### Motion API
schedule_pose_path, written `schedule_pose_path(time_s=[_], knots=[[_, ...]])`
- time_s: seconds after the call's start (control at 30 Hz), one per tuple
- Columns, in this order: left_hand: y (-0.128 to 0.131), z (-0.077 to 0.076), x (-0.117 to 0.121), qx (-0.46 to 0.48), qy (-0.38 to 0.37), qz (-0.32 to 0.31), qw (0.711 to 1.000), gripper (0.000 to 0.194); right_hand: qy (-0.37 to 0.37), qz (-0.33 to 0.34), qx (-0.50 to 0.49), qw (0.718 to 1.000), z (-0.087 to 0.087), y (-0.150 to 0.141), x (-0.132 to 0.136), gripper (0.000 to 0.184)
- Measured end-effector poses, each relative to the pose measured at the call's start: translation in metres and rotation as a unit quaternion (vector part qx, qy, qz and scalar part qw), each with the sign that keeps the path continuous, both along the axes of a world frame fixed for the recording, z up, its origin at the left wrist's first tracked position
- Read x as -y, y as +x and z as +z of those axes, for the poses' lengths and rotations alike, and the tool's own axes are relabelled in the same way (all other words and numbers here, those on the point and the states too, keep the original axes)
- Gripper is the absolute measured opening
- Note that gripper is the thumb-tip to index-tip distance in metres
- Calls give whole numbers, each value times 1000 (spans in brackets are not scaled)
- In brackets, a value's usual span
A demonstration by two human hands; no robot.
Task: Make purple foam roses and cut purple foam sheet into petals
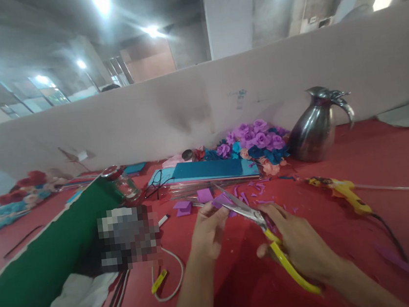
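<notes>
My left hand (209,229) pinches a small folded piece of purple paper (221,200) between thumb and fingers. My right hand (296,241) grips a pair of scissors (246,210) with yellow handles. Their metal blades are parted, one passing on each side of the purple piece. Just beyond my left hand lie more purple paper squares (183,207). Thin purple offcuts (244,198) are strewn over the red tabletop (237,278) behind the blades. What the fingers of my right hand do inside the handles is partly hidden.
A yellow glue gun (348,196) with a cord lies at right, before a steel jug (314,126). Paper flowers (258,137) are heaped behind blue sheets (209,168). At left stand a green panel (53,254), a glass jar (129,186) and a crumpled white tissue (76,303).
</notes>
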State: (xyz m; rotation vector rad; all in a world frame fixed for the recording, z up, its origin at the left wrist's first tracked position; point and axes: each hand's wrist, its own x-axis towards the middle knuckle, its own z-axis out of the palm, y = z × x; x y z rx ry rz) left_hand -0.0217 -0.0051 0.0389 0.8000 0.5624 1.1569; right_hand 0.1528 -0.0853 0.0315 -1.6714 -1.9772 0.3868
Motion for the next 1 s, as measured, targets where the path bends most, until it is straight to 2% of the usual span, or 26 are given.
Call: schedule_pose_path(time_s=[0.13, 0.4, 0.57, 0.7, 0.9, 1.0], knots=[[2, -1, 2, -9, -10, -3, 1000, 18, -12, -5, -23, 1000, -10, -1, -1, 39], [4, -3, 2, -11, -12, -12, 1000, 16, -19, -7, -44, 999, -10, 4, 1, 32], [6, -5, 1, -14, -24, -10, 1000, 18, -9, -15, -13, 1000, -15, 5, 4, 28], [8, -5, 2, -13, -35, -16, 999, 18, -28, -15, -11, 999, -19, 5, 6, 27], [10, -5, 4, -7, -52, -13, 999, 19, -65, -1, -68, 996, -23, 3, 6, 26], [11, -6, 3, -18, -55, -15, 998, 19, -33, -33, -53, 997, -25, 2, 6, 19]])
